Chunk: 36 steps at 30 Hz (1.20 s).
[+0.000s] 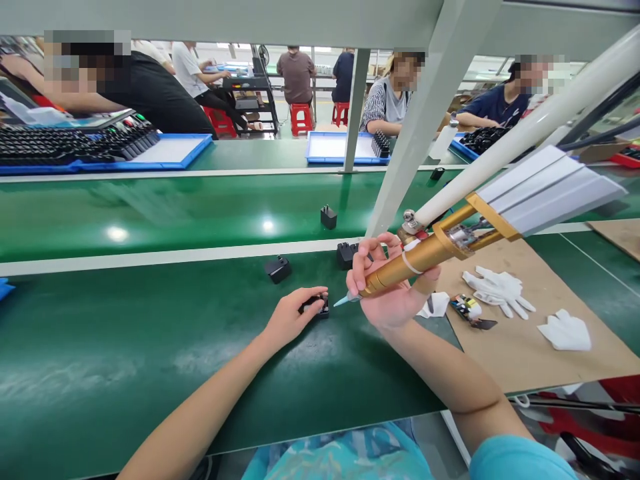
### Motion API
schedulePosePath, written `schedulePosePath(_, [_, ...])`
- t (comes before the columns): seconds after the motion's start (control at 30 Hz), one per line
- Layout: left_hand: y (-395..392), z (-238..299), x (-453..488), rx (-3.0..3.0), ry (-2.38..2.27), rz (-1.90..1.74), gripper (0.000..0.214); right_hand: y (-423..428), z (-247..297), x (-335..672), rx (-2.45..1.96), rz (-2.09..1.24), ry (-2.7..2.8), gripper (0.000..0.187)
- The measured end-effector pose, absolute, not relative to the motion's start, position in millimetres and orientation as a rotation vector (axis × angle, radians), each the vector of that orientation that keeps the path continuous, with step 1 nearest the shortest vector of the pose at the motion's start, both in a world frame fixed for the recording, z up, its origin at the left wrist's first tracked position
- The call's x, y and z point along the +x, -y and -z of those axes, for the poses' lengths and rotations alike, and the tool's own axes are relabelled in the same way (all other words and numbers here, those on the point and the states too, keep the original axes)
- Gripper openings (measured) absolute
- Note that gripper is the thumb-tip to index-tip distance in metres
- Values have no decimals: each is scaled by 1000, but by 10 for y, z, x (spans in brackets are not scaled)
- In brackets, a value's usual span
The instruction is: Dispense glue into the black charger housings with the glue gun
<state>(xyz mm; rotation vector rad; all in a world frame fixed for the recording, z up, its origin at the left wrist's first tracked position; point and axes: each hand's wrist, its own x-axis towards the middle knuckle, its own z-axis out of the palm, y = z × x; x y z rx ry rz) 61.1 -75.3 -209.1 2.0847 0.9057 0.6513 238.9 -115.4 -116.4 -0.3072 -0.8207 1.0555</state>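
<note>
My left hand (295, 315) is closed around a small black plastic housing (324, 309) on the green tabletop; its open side shows pale parts inside. In my right hand (393, 297) lies a gold-coloured dispensing gun (407, 268), slanting up to the right. Its light-blue nozzle tip (344, 301) points at the housing, just right of it. Behind my right fingers stand black power adapters (346, 256), partly hidden. Another black adapter (279, 269) with prongs lies beyond my left hand.
One adapter (329, 217) stands on the green conveyor belt (215, 213). A slanted grey post (400, 173) rises close behind the gun. On cardboard (505, 360) at right lie white gloves (500, 291) and a circuit board (466, 307). Co-workers sit across the belt near blue trays (200, 143).
</note>
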Motion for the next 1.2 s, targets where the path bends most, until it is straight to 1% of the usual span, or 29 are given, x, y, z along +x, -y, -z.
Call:
schedulePosePath(0.13, [835,2120,610,2344,-830,-762,28,1146,1160,2399,-308,-1065,819,57])
schedulePosePath(0.33, [872,2170,712,2348,-828,-819,16,1136,1179,2420,-278,-1065,843,57])
schedulePosePath(0.43, [862,2204,714,2469,-829,-740,22,1134,1187,2427,-273,-1067,849,56])
schedulePosePath(0.57, [855,2235,689,2735,-864,-547,37,1134,1176,2425,-287,-1064,841,56])
schedulePosePath(0.7, [825,2234,685,2792,-866,-525,30,1139,1169,2415,-310,-1072,831,58])
schedulePosePath(0.8, [722,2233,629,2839,-1015,-581,31,1140,1173,2408,-318,-1054,843,59])
schedulePosePath(0.9, [571,2244,510,2815,-1279,-714,32,1140,1173,2401,-336,-1048,847,58])
schedulePosePath(1.0, [446,2266,402,2770,-1445,-861,27,1141,1172,2399,-352,-1047,853,58])
schedulePosePath(1.13, [316,2267,343,2718,-1503,-1029,24,1140,1185,2408,-354,-1036,870,57])
schedulePosePath(1.2, [229,2251,325,2718,-1422,-1000,28,1136,1196,2414,-349,-1031,872,55])
